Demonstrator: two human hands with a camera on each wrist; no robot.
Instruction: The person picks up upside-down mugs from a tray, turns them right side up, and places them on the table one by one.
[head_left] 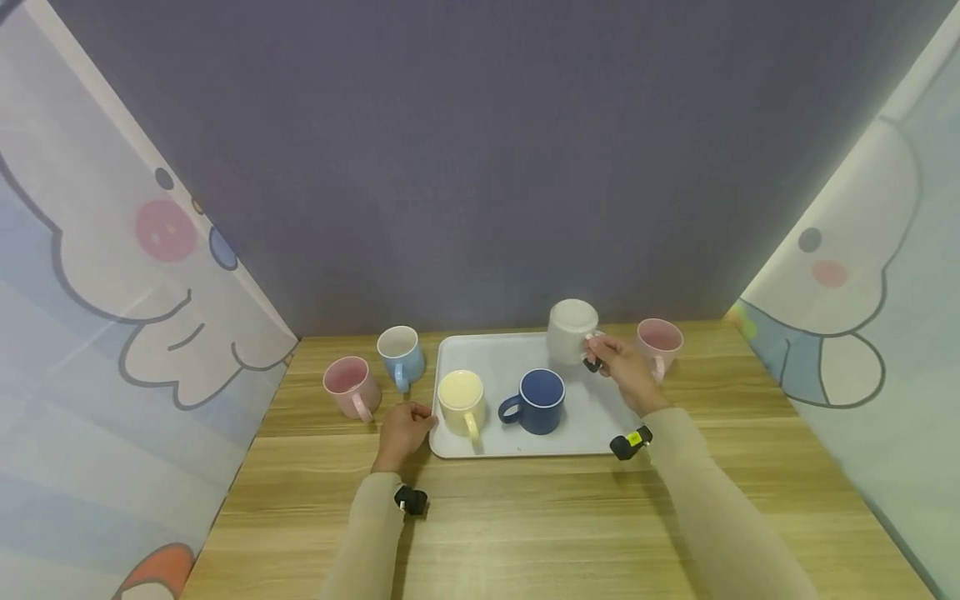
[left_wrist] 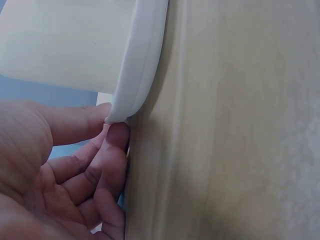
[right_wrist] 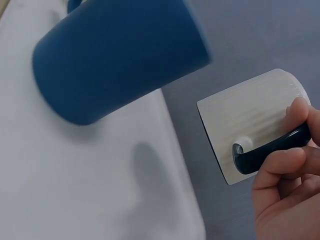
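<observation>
A white mug (head_left: pixel 567 337) with a black handle (right_wrist: pixel 272 150) is in my right hand (head_left: pixel 626 371), which pinches the handle between thumb and fingers. In the right wrist view this mug appears raised off the white tray (head_left: pixel 498 354). On the tray stand a yellow mug (head_left: pixel 455 408) at the left and a dark blue mug (head_left: pixel 540 404) near the middle, handle pointing left. My left hand (head_left: pixel 405 433) grips the tray's left edge near the front corner. In the left wrist view, the thumb lies on the rim and curled fingers (left_wrist: pixel 112 160) are beneath it.
Left of the tray, a light blue mug (head_left: pixel 405 362) and a pink mug (head_left: pixel 352 387) stand on the wooden table (head_left: pixel 525 533). Another pink mug (head_left: pixel 660 340) is behind my right hand. A dark grey panel (head_left: pixel 495 167) rises behind, with cartoon-printed sheets (head_left: pixel 97 350) at both sides.
</observation>
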